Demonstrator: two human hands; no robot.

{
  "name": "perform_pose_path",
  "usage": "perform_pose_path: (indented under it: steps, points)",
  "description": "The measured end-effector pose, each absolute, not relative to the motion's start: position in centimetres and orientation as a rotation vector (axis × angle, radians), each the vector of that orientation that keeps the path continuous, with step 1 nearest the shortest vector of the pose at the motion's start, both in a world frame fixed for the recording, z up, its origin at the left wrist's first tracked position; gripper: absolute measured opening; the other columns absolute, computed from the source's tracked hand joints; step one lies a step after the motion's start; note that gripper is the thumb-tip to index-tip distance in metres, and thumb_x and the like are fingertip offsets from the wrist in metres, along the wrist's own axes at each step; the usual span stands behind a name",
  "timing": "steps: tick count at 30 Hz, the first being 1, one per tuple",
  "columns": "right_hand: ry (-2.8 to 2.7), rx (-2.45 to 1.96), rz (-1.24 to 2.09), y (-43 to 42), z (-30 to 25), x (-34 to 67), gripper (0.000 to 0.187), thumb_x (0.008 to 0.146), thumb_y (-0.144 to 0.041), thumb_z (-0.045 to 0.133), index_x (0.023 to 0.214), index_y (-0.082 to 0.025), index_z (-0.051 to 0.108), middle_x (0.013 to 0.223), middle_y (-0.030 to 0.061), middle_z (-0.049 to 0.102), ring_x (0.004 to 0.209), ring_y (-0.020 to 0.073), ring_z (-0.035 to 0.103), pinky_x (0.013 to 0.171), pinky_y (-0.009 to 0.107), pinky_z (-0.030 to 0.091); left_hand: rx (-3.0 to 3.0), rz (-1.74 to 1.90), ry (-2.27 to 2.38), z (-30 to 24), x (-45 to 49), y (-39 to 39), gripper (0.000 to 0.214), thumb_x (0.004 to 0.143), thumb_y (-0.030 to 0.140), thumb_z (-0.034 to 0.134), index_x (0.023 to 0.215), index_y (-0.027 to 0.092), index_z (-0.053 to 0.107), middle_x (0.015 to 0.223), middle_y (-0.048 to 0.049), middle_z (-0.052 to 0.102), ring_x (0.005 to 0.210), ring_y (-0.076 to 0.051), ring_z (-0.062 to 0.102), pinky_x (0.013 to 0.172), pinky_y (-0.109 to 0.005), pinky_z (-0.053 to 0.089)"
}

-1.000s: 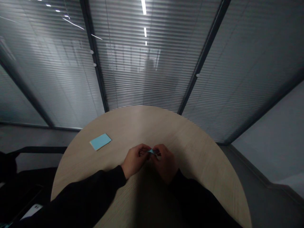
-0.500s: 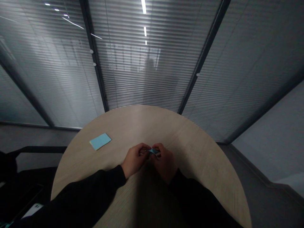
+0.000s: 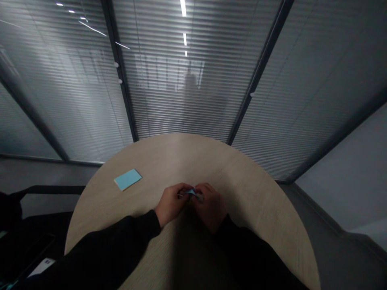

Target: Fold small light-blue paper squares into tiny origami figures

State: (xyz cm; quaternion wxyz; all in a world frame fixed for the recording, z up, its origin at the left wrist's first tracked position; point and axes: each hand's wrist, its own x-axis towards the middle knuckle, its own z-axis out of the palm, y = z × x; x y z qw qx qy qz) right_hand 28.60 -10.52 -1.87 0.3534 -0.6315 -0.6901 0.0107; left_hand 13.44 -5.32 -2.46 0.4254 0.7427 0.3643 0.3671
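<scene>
Floor-to-ceiling glass partitions with horizontal blinds [image 3: 181, 100] and dark vertical frames stand behind a round, pale wood-grain table [image 3: 181, 153], seen from above in this single head view. Ceiling lights reflect in the glass. On the table's left side, well apart from the hands, lies a rectangular pale blue note pad [image 3: 127, 179], flat and slightly angled, with a cream edge showing along its lower side.

Near the table's middle, the left hand [image 3: 172, 204] and right hand [image 3: 210, 211] come together, both reaching out from black sleeves. A small piece of pale blue paper [image 3: 190, 193] sits between them, and its exact shape is hard to make out at this size. The left fingers [image 3: 184, 190] are closed narrowly on its left side, while the right fingers [image 3: 202, 188] curl over its right side, so both hands pinch it just above the tabletop. The fingertips nearly meet, with only the paper showing between them. Beyond the table's lower left edge sit a dark chair-like shape [image 3: 33, 217] and a small white rectangular item [image 3: 41, 267].
</scene>
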Motion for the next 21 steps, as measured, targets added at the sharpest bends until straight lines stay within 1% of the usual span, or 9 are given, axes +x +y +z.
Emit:
perform_pose_path:
  steps: [5, 9, 12, 16, 21]
  points:
    - [-1.788, -1.728, -0.047, -10.49, -1.82, 28.39, 0.005, 0.079, -0.015, 0.061, 0.081, -0.019, 0.058, 0.084, 0.0052, 0.064, 0.078, 0.0204, 0.062, 0.068, 0.029, 0.044, 1.893, 0.937, 0.981, -2.35, 13.53, -5.45, 0.022, 0.079, 0.012, 0.059, 0.094, 0.018, 0.073, 0.088, -0.0041, 0.075, 0.080, -0.018, 0.068, 0.074, -0.028, 0.051]
    - [-1.796, -1.709, -0.064, -10.51, -1.93, 28.45, 0.008, 0.080, -0.017, 0.061, 0.088, -0.019, 0.058, 0.087, 0.0053, 0.066, 0.078, 0.0208, 0.063, 0.068, 0.029, 0.044, 1.894, 0.943, 0.956, -2.41, 13.49, -5.32, 0.022, 0.080, 0.012, 0.059, 0.096, 0.018, 0.073, 0.090, -0.0043, 0.076, 0.082, -0.019, 0.068, 0.076, -0.029, 0.051]
    - [-1.834, -1.678, -0.053, -10.59, -1.89, 28.56, 0.010, 0.082, -0.018, 0.060, 0.092, -0.018, 0.060, 0.093, 0.0071, 0.067, 0.081, 0.0216, 0.064, 0.071, 0.030, 0.046, 1.869, 0.949, 0.963, -2.48, 13.48, -5.21, 0.023, 0.081, 0.012, 0.058, 0.097, 0.018, 0.073, 0.091, -0.0045, 0.076, 0.082, -0.019, 0.068, 0.076, -0.029, 0.051]
    - [-1.877, -1.642, -0.059, -10.67, -1.72, 28.65, 0.011, 0.083, -0.016, 0.059, 0.093, -0.018, 0.062, 0.103, 0.0096, 0.067, 0.091, 0.0236, 0.064, 0.079, 0.033, 0.049, 1.860, 0.949, 0.970, -2.58, 13.53, -5.19, 0.024, 0.079, 0.011, 0.059, 0.097, 0.018, 0.073, 0.092, -0.0047, 0.075, 0.083, -0.019, 0.068, 0.077, -0.028, 0.051]
    - [-1.822, -1.566, -0.047, -10.62, -1.64, 28.69, 0.007, 0.081, -0.018, 0.060, 0.087, -0.018, 0.063, 0.103, 0.0109, 0.067, 0.095, 0.0252, 0.064, 0.085, 0.037, 0.051, 1.861, 0.952, 0.967, -2.60, 13.57, -5.25, 0.023, 0.079, 0.011, 0.058, 0.095, 0.018, 0.072, 0.088, -0.0041, 0.075, 0.078, -0.018, 0.067, 0.072, -0.027, 0.051]
